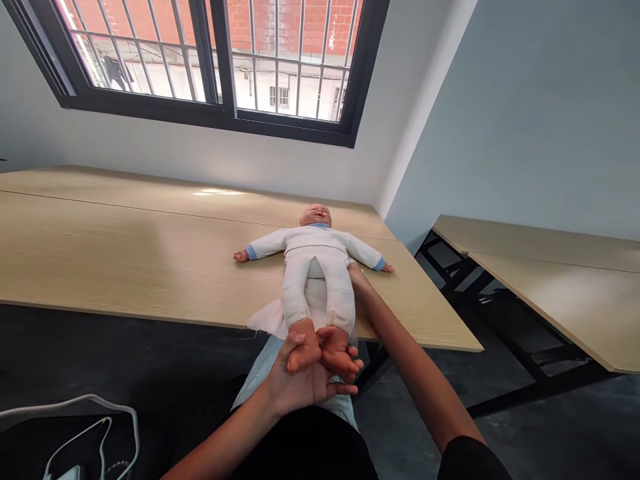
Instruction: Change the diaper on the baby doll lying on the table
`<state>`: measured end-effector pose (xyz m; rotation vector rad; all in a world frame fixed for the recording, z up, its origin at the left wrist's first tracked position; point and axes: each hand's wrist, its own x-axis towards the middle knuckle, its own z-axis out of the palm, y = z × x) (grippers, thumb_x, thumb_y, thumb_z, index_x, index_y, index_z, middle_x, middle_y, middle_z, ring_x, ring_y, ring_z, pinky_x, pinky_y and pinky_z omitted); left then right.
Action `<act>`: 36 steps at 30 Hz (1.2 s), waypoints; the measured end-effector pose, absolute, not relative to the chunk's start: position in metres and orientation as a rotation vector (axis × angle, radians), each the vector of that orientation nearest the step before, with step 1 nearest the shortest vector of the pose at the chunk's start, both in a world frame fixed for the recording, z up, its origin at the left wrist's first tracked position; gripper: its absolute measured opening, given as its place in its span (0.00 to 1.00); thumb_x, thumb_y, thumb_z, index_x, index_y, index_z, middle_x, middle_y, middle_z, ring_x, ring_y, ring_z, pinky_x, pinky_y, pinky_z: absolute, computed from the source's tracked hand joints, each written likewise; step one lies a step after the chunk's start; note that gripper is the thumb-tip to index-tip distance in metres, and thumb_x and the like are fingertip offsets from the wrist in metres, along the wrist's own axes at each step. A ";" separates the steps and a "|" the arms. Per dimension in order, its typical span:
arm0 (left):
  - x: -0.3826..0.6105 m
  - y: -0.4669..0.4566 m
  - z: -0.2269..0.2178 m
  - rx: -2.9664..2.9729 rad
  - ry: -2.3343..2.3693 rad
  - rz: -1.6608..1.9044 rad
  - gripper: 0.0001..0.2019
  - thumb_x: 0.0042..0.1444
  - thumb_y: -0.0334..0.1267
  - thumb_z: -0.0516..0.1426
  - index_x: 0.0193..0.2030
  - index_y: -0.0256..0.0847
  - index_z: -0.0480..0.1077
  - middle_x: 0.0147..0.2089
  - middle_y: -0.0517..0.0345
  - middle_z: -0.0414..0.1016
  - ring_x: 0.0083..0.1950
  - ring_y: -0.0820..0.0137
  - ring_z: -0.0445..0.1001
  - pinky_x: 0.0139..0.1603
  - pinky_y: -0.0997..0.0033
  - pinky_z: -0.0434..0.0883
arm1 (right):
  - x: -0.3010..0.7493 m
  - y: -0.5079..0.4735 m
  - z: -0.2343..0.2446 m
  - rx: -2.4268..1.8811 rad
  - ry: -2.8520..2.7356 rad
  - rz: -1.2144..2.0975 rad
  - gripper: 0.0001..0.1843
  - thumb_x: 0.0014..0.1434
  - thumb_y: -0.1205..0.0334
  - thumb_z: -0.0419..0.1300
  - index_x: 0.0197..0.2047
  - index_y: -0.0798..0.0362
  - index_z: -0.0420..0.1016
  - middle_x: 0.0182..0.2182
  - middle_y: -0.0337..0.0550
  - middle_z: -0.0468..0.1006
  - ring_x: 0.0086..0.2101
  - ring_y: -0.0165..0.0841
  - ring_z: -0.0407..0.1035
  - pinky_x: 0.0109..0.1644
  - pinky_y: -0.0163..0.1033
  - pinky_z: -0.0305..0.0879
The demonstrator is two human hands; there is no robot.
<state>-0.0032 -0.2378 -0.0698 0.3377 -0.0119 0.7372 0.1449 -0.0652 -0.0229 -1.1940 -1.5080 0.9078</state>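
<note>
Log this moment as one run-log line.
left hand: holds both feet of baby doll | right hand: at doll's hip | white cloth under doll | pale wooden table

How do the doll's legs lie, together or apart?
Together: the person's left hand grips both ankles of the baby doll, feet side by side.

- baby doll [316,267] on its back on the table [150,247], feet past the edge toward you
- cloth [267,319] under the doll's hips
- window [210,60] on the wall behind the table
- second table [545,287] off to your right
- cable [90,440] low on your left
</note>
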 end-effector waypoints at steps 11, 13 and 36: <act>-0.007 -0.244 -0.078 0.381 0.100 0.707 0.26 0.54 0.57 0.60 0.56 0.47 0.71 0.56 0.43 0.76 0.62 0.48 0.71 0.61 0.39 0.62 | 0.157 -0.188 -0.048 -1.250 -1.286 1.117 0.41 0.54 0.45 0.67 0.65 0.48 0.56 0.63 0.51 0.65 0.47 0.38 0.73 0.47 0.40 0.74; -0.014 -0.243 -0.078 0.405 0.131 0.683 0.28 0.54 0.58 0.60 0.57 0.45 0.71 0.56 0.40 0.76 0.63 0.44 0.69 0.59 0.38 0.63 | 0.161 -0.194 -0.048 -1.230 -1.315 1.162 0.43 0.51 0.49 0.69 0.64 0.49 0.55 0.64 0.52 0.63 0.49 0.38 0.72 0.49 0.40 0.73; -0.102 -0.236 -0.077 0.423 0.388 0.849 0.20 0.61 0.50 0.57 0.41 0.31 0.76 0.32 0.50 0.74 0.36 0.61 0.76 0.45 0.59 0.73 | 0.101 -0.241 -0.067 -1.218 -2.262 -0.335 0.19 0.64 0.67 0.58 0.58 0.56 0.71 0.59 0.52 0.71 0.58 0.47 0.62 0.63 0.51 0.58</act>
